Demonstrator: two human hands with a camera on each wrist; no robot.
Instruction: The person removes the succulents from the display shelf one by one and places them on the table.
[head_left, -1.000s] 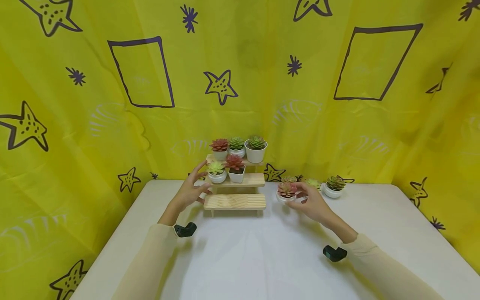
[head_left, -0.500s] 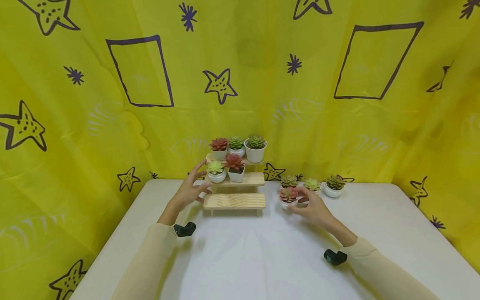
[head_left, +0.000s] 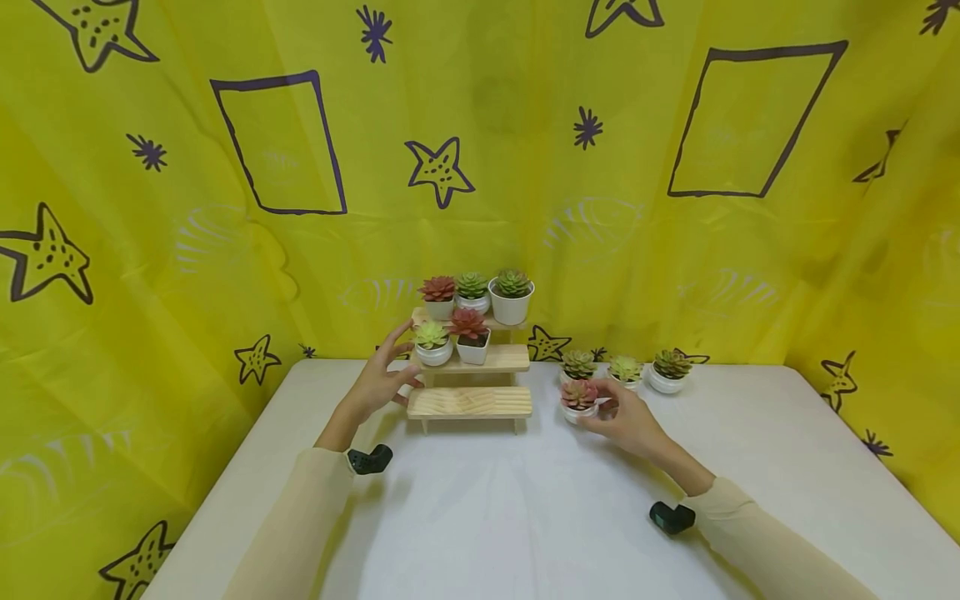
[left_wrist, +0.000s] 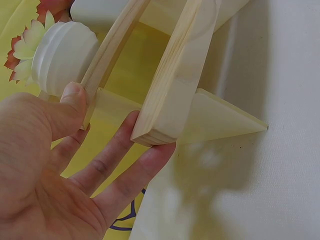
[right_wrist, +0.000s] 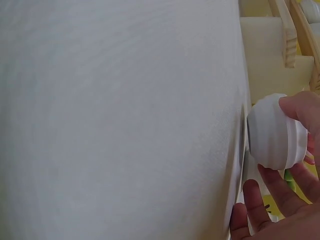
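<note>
A three-step wooden plant stand [head_left: 469, 403] stands at the table's middle. My left hand [head_left: 377, 385] grips its left end; in the left wrist view, the thumb [left_wrist: 73, 100] lies against one shelf and fingertips touch the lower shelf [left_wrist: 175, 75]. With my right hand [head_left: 626, 419] I hold a pink potted succulent [head_left: 580, 400] right of the stand, thumb and fingers about its white pot [right_wrist: 275, 131]. The pot's base is at or just above the tabletop; I cannot tell which. Behind it sits a green potted succulent [head_left: 578, 364], partly covered.
The top shelf bears a red [head_left: 438, 292], a green [head_left: 472, 287] and a larger green succulent [head_left: 512, 296]. On the middle shelf are a yellow-green [head_left: 432, 342] and a red one [head_left: 471, 335]. Two more [head_left: 624, 371] stand behind my right hand. A yellow curtain [head_left: 480, 233] hangs behind the table.
My right hand has brought the pink succulent slightly toward me and to the right, uncovering more of the green one behind. My left hand stays at the stand.
</note>
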